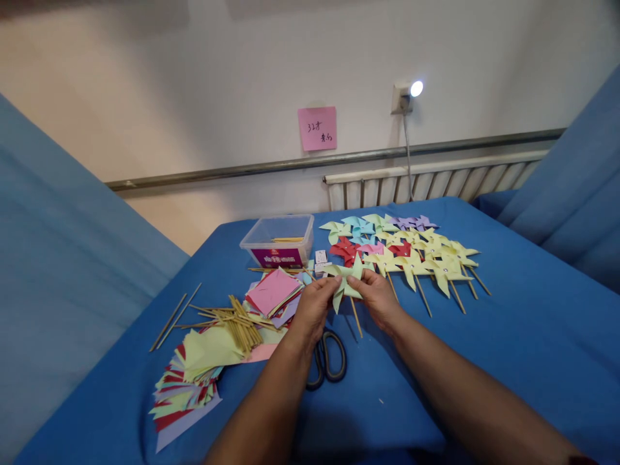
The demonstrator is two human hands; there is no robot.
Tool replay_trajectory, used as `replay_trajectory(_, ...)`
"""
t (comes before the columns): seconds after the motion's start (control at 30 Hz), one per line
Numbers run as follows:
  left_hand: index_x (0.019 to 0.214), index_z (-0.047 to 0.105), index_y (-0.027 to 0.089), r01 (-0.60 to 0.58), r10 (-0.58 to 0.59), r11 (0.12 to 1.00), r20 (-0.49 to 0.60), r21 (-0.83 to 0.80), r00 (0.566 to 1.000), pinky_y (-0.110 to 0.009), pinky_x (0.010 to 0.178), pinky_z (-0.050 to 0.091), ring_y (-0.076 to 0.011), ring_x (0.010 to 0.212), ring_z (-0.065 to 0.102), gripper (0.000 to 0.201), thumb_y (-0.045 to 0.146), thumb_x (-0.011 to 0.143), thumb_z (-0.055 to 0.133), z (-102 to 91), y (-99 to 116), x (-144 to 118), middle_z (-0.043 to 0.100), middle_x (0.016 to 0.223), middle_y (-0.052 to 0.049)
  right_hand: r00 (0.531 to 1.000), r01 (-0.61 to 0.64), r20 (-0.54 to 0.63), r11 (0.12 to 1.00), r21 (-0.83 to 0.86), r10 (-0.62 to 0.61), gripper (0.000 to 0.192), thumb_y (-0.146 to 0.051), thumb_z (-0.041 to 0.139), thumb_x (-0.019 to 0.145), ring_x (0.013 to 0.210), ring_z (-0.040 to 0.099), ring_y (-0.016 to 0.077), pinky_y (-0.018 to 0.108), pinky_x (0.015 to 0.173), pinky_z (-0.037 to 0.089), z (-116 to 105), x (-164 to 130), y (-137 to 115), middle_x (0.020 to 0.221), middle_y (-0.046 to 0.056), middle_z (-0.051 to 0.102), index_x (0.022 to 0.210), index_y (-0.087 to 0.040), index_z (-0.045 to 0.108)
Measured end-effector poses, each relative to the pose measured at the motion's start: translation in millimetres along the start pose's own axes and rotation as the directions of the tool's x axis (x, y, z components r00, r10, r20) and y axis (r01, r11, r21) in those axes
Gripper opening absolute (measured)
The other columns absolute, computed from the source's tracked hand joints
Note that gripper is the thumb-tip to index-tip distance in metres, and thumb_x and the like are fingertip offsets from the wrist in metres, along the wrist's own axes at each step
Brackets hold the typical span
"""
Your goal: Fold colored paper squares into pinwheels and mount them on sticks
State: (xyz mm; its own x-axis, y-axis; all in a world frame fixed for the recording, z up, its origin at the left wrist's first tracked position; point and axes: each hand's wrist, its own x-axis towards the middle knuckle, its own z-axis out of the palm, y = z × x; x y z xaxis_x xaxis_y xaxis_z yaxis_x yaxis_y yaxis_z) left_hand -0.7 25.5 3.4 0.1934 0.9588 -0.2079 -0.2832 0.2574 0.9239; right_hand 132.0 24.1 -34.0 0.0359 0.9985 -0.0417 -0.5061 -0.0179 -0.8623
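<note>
Between my two hands is a pale green paper pinwheel [345,281] with a thin wooden stick [356,316] hanging below it. My left hand [317,298] grips its left side, thumb near the centre. On the right side my right hand [378,296] pinches it, thumb also close to the middle. The palm sides and most fingertips are hidden behind the paper. Black-handled scissors [335,356] lie on the blue cloth just below my left hand. Beyond my right hand lie several finished pinwheels [411,266] in yellow, red, blue, green and purple.
Wooden sticks [242,326] and coloured paper squares [274,292] are piled at left, with fanned paper strips [186,394] nearer me. A clear plastic box [278,242] and a small white box [321,258] stand behind. Blue curtains [58,271] flank the blue-covered table [508,374].
</note>
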Motion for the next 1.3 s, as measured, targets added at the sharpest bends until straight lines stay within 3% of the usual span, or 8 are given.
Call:
replay_trajectory(0.17,0.072,0.067,0.013,-0.02,0.022,0.997,-0.036,0.07,0.999,-0.024,0.062,0.043,-0.0121,0.06,0.058,0.032,0.033,0.056,0.087,-2.3,-5.9,3.8,0.067,0.068,-0.003,0.997,0.081,-0.007,0.991,-0.103,-0.083,0.041,-0.047,0.085,0.058,0.065,0.06,0.0154,0.028,0.065,0.046,1.5,1.4,3.4,0.072,0.0,0.07,0.08,-0.017,0.068)
replay_trajectory(0.37,0.077,0.07,0.011,-0.013,0.013,0.999,0.0,-0.05,1.0,-0.027,0.069,0.047,-0.0148,0.064,0.062,0.029,0.028,0.059,0.084,-4.3,-2.7,5.5,0.071,0.072,-0.006,0.999,0.053,-0.005,0.993,-0.109,-0.053,0.04,-0.056,0.075,0.07,0.052,0.051,0.0109,0.023,0.049,0.039,-0.3,-1.0,4.4,0.06,-0.003,0.059,0.074,-0.018,0.063)
replay_trajectory(0.47,0.079,0.071,0.01,-0.036,0.035,0.995,-0.018,-0.089,0.999,-0.027,0.068,0.047,-0.0154,0.064,0.063,0.027,0.028,0.062,0.082,-6.5,1.4,6.3,0.071,0.073,-0.007,0.999,-0.005,-0.04,0.996,-0.085,0.001,0.046,-0.063,0.068,0.073,0.046,0.05,0.0108,0.022,0.042,0.034,0.5,-2.5,5.8,0.06,-0.002,0.06,0.081,-0.018,0.063)
replay_trajectory(0.57,0.079,0.071,0.01,-0.066,0.059,0.988,-0.054,-0.137,0.997,-0.026,0.069,0.047,-0.0152,0.066,0.063,0.027,0.026,0.061,0.082,-8.5,5.4,7.5,0.072,0.074,-0.007,0.992,-0.109,0.052,0.992,-0.068,0.113,0.051,-0.066,0.065,0.074,0.043,0.05,0.0094,0.02,0.038,0.029,4.6,-6.6,4.6,0.067,0.003,0.066,0.084,-0.016,0.063)
replay_trajectory(0.7,0.076,0.069,0.011,-0.104,0.078,0.978,-0.15,-0.18,0.986,-0.026,0.069,0.047,-0.0143,0.067,0.063,0.027,0.023,0.057,0.084,-10.1,9.3,8.6,0.071,0.073,-0.005,0.95,-0.216,0.212,0.972,-0.087,0.23,0.059,-0.072,0.053,0.078,0.043,0.05,0.0087,0.021,0.038,0.027,10.1,-13.5,1.3,0.074,0.009,0.07,0.084,-0.014,0.064)
replay_trajectory(0.8,0.076,0.069,0.011,-0.146,0.103,0.968,-0.21,-0.204,0.972,-0.026,0.071,0.048,-0.0138,0.067,0.062,0.028,0.021,0.055,0.085,-9.5,10.9,8.4,0.07,0.073,-0.004,0.959,-0.13,0.231,0.979,-0.159,0.165,0.045,-0.061,0.068,0.073,0.044,0.049,0.0078,0.021,0.041,0.03,11.6,-15.1,2.8,0.07,0.003,0.068,0.081,-0.017,0.062)
replay_trajectory(0.9,0.076,0.068,0.011,-0.139,0.095,0.964,-0.195,-0.225,0.976,-0.025,0.07,0.048,-0.0134,0.065,0.062,0.028,0.021,0.055,0.085,-7.6,10.7,7.6,0.07,0.071,-0.003,0.972,-0.037,0.219,0.973,-0.227,0.088,0.035,-0.043,0.081,0.062,0.045,0.045,0.0071,0.021,0.045,0.033,11.6,-13.2,7.1,0.059,-0.004,0.059,0.075,-0.018,0.06)
replay_trajectory(1.3,0.084,0.072,0.011,-0.15,0.126,0.973,-0.141,-0.178,0.982,-0.028,0.078,0.048,-0.0181,0.076,0.067,0.032,0.024,0.058,0.084,-8.8,4.7,10.9,0.074,0.082,-0.008,0.973,-0.033,0.217,0.978,-0.207,0.079,0.034,-0.038,0.083,0.056,0.055,0.049,0.0097,0.025,0.054,0.037,15.0,-12.1,13.5,0.064,-0.004,0.058,0.072,-0.019,0.059)
